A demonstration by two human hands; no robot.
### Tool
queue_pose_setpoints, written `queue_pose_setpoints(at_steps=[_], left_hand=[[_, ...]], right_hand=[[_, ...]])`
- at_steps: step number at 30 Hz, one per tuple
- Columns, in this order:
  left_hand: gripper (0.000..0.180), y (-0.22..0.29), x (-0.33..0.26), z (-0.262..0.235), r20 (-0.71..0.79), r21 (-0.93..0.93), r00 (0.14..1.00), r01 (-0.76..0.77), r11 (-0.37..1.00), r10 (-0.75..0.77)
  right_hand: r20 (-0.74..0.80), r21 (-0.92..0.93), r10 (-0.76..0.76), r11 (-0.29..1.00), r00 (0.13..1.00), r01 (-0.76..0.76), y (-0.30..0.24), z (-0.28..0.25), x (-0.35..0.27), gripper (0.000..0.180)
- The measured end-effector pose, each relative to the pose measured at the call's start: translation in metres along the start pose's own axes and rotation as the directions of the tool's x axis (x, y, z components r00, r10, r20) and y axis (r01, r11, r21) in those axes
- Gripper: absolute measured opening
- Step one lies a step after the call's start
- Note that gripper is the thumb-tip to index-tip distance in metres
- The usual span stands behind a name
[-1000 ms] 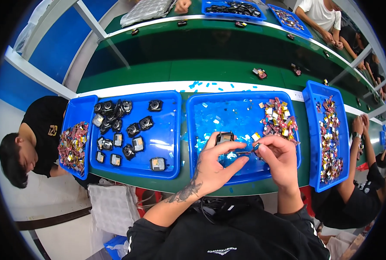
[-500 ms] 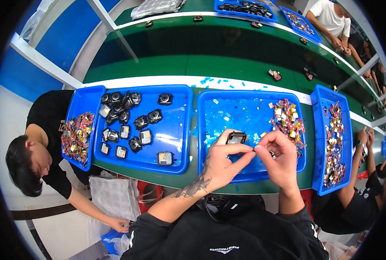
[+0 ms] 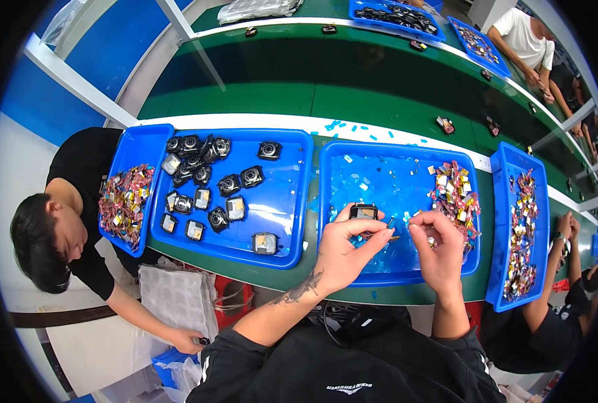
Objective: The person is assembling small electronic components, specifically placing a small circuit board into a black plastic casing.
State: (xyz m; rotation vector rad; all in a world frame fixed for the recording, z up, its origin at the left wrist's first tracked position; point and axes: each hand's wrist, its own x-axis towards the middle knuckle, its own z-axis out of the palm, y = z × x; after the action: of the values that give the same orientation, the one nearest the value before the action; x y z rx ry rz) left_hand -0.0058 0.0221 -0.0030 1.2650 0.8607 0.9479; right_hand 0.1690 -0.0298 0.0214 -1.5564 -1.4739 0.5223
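My left hand (image 3: 348,252) is closed round a small black square watch case (image 3: 364,211), which stands up between its fingers. Its thumb and forefinger also pinch a tiny part, only partly visible, at their tips. A short way to the right is my right hand (image 3: 440,245), thumb and forefinger drawn close together; whatever may be between them is too small to make out. Both hands are over a blue tray (image 3: 323,195) strewn with little blue film pieces. At that tray's right side lies a heap of small wired parts (image 3: 457,198) in red, yellow and silver.
Left of me, another blue tray (image 3: 302,201) holds several black watch cases (image 3: 228,185). Narrow blue trays of wired parts flank both, one at left (image 3: 168,134) and one at right (image 3: 497,269). Beyond runs a green conveyor belt (image 3: 259,94). A co-worker (image 3: 77,221) bends at left.
My hands, fingertips together before, are now apart, the right one drawn back to the right. The watch case has tilted, showing more of its face. The whole view has shifted slightly.
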Motion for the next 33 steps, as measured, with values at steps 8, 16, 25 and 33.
queue_pose_setpoints(at_steps=[8, 16, 25, 33], left_hand=[[0.014, 0.011, -0.002, -0.001, 0.071, 0.171, 0.997, -0.026, 0.985, 0.014], [0.014, 0.003, -0.002, -0.003, -0.007, 0.236, 0.991, -0.126, 0.963, 0.132], [0.013, 0.004, 0.003, -0.006, 0.269, -0.330, 0.955, 0.217, 0.919, -0.129], [0.028, 0.008, 0.000, 0.002, 0.151, -0.125, 0.986, 0.091, 0.988, -0.072]], right_hand=[[0.204, 0.533, 0.164, 0.809, 0.965, -0.250, 0.001, 0.011, 0.012, 0.006], [0.160, -0.159, -0.371, 0.905, 0.915, 0.395, -0.014, 0.006, 0.010, 0.013], [0.243, 0.661, -0.021, 0.735, 0.970, -0.150, 0.015, 0.015, 0.006, 0.026], [-0.012, 0.578, 0.080, 0.814, 0.997, -0.058, 0.005, 0.014, -0.006, 0.014]])
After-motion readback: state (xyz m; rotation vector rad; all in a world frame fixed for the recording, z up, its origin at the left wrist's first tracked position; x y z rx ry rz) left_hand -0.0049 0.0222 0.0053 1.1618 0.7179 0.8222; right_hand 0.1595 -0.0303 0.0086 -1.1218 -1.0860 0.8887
